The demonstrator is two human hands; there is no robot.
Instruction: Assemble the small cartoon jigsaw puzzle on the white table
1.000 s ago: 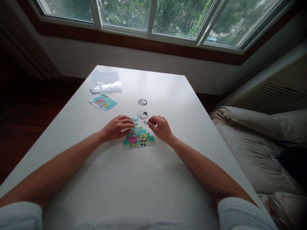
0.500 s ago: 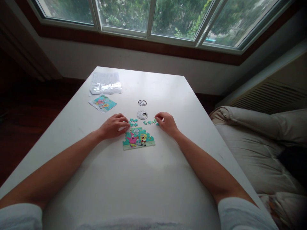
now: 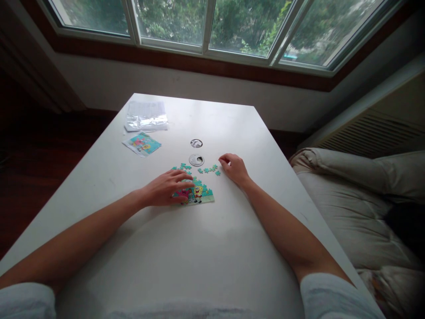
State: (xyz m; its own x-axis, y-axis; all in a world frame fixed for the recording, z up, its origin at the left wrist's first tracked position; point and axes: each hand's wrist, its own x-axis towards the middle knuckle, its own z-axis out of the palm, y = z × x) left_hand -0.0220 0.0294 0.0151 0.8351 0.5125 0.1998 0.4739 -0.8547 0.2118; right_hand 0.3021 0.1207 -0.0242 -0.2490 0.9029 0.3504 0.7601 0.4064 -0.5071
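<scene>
A partly joined cartoon jigsaw puzzle (image 3: 199, 195) lies on the white table (image 3: 199, 257). My left hand (image 3: 168, 188) rests flat across its left part, fingers stretched out and open, covering that side. Several loose teal pieces (image 3: 208, 169) lie just beyond the puzzle. My right hand (image 3: 234, 168) sits to the right of those pieces, fingers curled in loosely; nothing shows in them, and the fingertips are close to the nearest piece.
A round silver lid (image 3: 196, 160) and a second small round one (image 3: 196, 143) lie behind the pieces. A printed picture card (image 3: 142, 144) and a clear plastic bag (image 3: 146, 116) sit at the far left. A padded seat (image 3: 358, 199) is on the right.
My left hand slid right and toward me onto the joined puzzle. My right hand drew back to the right, uncovering several loose pieces.
</scene>
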